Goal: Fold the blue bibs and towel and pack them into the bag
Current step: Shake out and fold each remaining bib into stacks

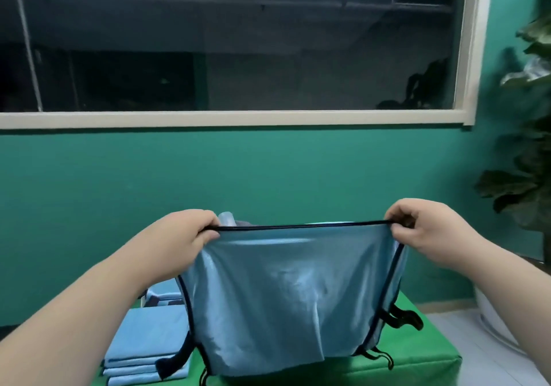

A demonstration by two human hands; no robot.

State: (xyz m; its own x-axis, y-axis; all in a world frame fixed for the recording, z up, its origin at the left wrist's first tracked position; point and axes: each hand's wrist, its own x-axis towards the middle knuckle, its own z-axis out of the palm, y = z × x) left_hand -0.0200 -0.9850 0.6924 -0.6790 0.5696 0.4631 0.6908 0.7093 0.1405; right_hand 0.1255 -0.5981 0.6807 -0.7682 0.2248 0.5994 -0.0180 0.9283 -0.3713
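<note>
Bib [292,290] edge pinched between both hands' fingers [205,230]

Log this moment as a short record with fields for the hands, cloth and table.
table: green top
bib: blue, black trim, held up spread above the table
left hand: pinches the bib's top edge, left corner
right hand: pinches the same edge, right corner
folded pile: blue cloths stacked on the table's left
plant: right, by the wall
</note>
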